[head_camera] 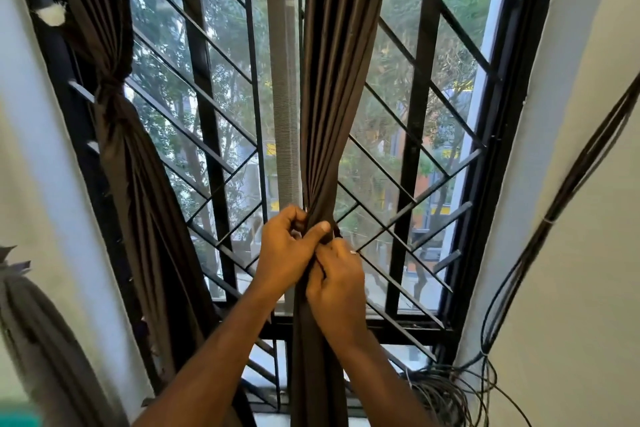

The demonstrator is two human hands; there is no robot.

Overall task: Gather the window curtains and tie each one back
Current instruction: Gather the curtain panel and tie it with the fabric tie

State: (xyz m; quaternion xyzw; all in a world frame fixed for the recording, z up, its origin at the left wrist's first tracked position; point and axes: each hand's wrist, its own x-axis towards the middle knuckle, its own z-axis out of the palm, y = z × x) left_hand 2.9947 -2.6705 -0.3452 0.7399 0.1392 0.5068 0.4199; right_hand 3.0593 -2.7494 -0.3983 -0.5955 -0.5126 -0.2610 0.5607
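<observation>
the tall window with its black metal grille of slanted bars (221, 135) fills the view, green trees behind the glass. against its left side hangs a dark brown pleated fabric curtain (138, 184), already cinched into a knot about halfway up (110, 87), so that one looks done and is drawn out of the light. the second dark brown pleated curtain (332, 80) hangs down the middle of the window, just beside a grey mesh strip (285, 114), its folds squeezed to a narrow neck at the hands, probably to make a bundle slim enough to knot. a coil of black cables (446, 395) lies at the lower right corner, with strands running up the pale wall (571, 184).

the left hand (287, 246) wraps the gathered neck, fingers curled behind the cloth and thumb pressed across the front, holding the pleats together. the right hand (337, 284), touching it just below, has its fingers curled round the fabric, seemingly working a fold. both grips are tight on cloth, neither spread.
</observation>
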